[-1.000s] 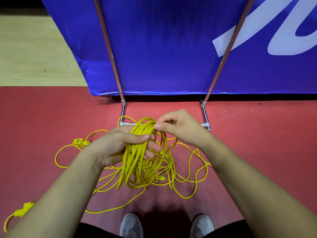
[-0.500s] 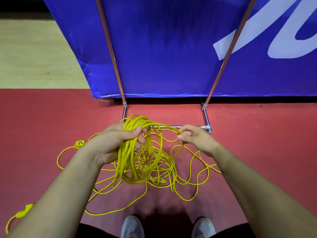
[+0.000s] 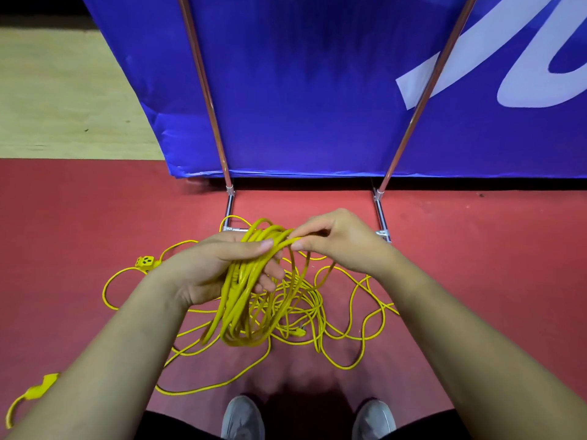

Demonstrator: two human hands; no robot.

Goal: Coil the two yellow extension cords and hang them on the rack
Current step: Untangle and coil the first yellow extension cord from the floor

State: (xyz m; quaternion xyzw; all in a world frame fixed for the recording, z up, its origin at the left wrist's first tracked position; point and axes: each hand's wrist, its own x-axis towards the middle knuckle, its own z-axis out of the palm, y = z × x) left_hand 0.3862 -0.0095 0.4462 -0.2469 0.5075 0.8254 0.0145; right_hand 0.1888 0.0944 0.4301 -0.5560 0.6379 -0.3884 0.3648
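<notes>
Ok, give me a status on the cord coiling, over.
Left hand grips the coil. Right hand pinches a strand at its top. Loose cord tangled on floor before the rack.

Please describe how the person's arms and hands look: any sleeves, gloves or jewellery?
The left hand and right hand are bare: no gloves, rings, watch or bracelet in view. The left forearm and right forearm show no sleeve as far as the frame reaches. The visible nails are short and unpainted.
</notes>
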